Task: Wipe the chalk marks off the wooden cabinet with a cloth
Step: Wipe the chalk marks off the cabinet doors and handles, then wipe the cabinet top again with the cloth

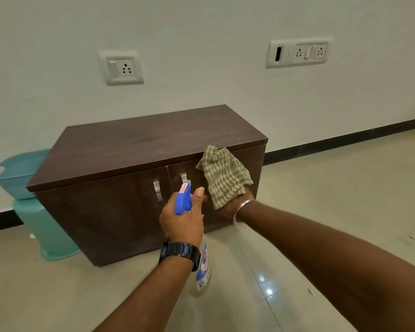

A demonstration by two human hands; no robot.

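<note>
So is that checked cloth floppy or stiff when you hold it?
Probably floppy: the checked cloth bunches and folds over the right hand. Likely light, since that hand alone holds it up.

The spray bottle (203, 269) carries a blue-and-red label, its lettering too blurred and hidden to read.

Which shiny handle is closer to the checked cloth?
The right door's handle, just left of the cloth; the left door's handle is farther away.
</note>
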